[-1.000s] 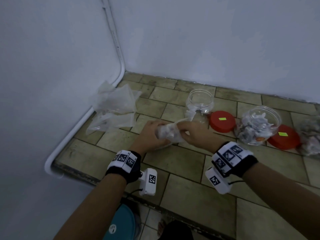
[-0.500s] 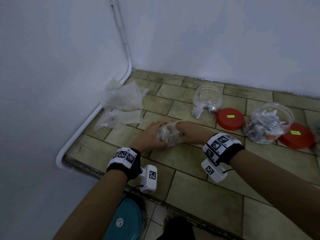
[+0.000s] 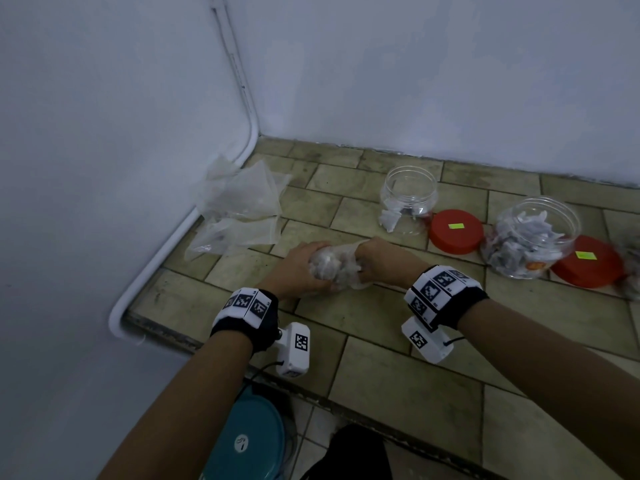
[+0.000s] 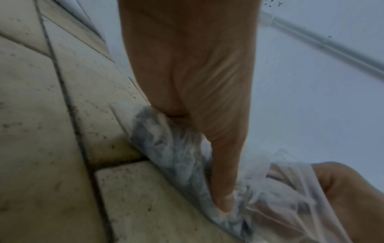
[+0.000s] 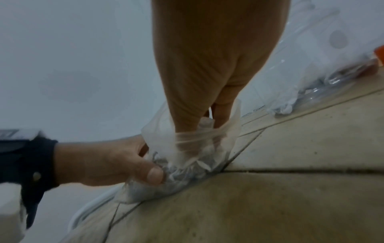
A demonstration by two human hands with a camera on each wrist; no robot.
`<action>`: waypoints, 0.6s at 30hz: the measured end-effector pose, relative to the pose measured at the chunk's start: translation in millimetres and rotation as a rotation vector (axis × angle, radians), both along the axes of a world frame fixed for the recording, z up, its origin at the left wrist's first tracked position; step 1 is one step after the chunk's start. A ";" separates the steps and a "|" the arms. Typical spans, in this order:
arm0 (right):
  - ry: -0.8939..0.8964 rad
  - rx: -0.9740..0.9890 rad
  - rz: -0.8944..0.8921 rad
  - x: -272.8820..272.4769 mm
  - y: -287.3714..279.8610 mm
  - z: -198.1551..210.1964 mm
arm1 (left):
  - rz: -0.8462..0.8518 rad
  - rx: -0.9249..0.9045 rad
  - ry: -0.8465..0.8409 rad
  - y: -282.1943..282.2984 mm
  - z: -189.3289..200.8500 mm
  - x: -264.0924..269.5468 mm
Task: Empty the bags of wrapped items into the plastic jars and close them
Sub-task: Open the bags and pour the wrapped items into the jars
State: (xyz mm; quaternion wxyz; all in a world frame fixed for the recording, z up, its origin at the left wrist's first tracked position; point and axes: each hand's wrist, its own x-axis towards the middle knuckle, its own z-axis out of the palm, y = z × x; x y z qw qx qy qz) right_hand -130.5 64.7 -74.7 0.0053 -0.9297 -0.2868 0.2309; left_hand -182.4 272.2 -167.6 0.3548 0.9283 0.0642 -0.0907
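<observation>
A clear plastic bag (image 3: 334,268) of grey-white wrapped items lies on the tiled ledge between my hands. My left hand (image 3: 304,268) grips its closed end, thumb (image 4: 220,172) pressed into the bag (image 4: 176,148). My right hand (image 3: 372,263) has its fingers pushed into the open mouth of the bag (image 5: 187,164) and curled there. Just behind stands an open clear jar (image 3: 408,202) holding few wrapped items, its red lid (image 3: 456,231) beside it. Further right, a second open jar (image 3: 533,237) is heaped with wrapped items, next to another red lid (image 3: 587,261).
Empty crumpled bags (image 3: 242,209) lie in the left corner by the wall and white pipe (image 3: 249,126). Another bag (image 3: 632,271) shows at the right edge. The ledge's front edge (image 3: 346,403) drops off below my wrists, above a teal round object (image 3: 249,441).
Both hands drew the bag back from the near-empty jar's mouth toward me and down onto the tiles. The right hand's fingers went into the bag's mouth.
</observation>
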 end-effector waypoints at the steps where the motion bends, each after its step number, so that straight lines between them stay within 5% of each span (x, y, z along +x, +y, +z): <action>1: -0.088 0.022 -0.067 2.1 -2.2 4.2 | -0.010 0.005 0.011 2.7 -1.1 0.1; 2: -0.153 0.161 -0.057 8.6 -0.6 -4.3 | -0.003 0.005 0.010 -1.7 10.2 -4.5; 5: 0.065 0.427 0.088 11.6 -19.7 7.0 | -0.010 -0.066 -0.025 -11.7 36.8 -15.0; 8: -0.008 0.627 0.132 21.9 -34.2 6.7 | 0.002 -0.098 -0.039 -19.1 44.6 -14.9; 12: 0.031 0.661 0.106 26.1 -37.7 8.6 | 0.058 -0.173 -0.057 -28.8 54.1 -11.9; 18: -0.059 0.442 0.175 20.3 -30.2 21.2 | 0.074 -0.213 -0.085 -36.9 56.1 -12.2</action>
